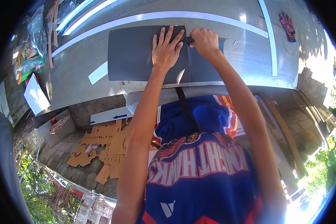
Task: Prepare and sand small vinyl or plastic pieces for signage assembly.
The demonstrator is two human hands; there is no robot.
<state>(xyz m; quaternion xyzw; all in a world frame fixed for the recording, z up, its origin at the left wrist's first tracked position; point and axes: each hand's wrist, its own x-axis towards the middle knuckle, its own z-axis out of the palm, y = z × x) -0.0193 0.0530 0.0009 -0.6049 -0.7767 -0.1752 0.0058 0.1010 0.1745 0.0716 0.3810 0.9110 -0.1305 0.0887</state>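
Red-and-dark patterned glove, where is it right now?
In the head view, the glove lies at the upper right, on the grey metal tabletop, right of the nearest narrow white strip and the right hand.

Out from the dark sheet (130, 56), the table (246, 56) leaves a hand room at 3 o'clock, as far as a cross strip (270, 41); a glove (288, 27) lies beyond, between 2 and 3. A long strip (156, 15) spans 12, an offcut (98, 72) sits between 8 and 9, and shorts (212, 112) crowd 6.
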